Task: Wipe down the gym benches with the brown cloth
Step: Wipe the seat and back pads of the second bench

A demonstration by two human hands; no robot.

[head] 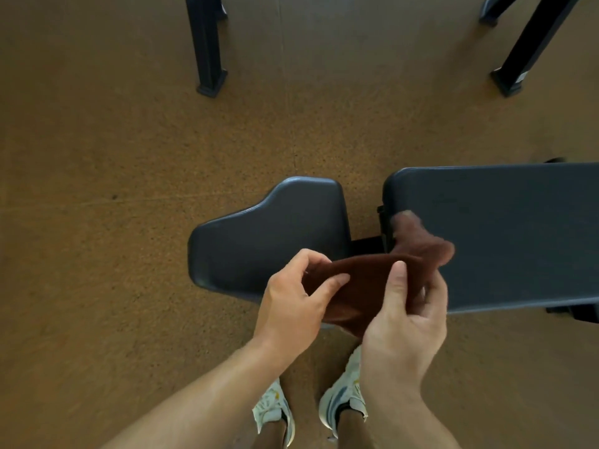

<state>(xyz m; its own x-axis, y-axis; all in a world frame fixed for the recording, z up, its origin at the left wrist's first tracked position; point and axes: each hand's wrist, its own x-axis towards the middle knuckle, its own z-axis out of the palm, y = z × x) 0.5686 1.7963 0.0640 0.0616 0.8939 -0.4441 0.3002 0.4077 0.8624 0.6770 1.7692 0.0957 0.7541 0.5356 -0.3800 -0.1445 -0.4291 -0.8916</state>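
Hands (350,306) pinch brown cloth (366,286) stretched above bench seat (259,241).

The brown cloth (363,286) looks like a soft, matt fabric with a short fuzzy nap, and its loose end is blurred. The seat pad (275,228) and the back pad (505,228) of the bench are covered in smooth dark vinyl or leather-like material with a faint sheen along the rounded edges. The floor (113,157) is a matt, speckled brown surface with a fine grainy look and thin seams. The dark frame legs (205,43) appear to be painted metal, smooth and dull. The shoes (343,403) look like pale woven mesh.
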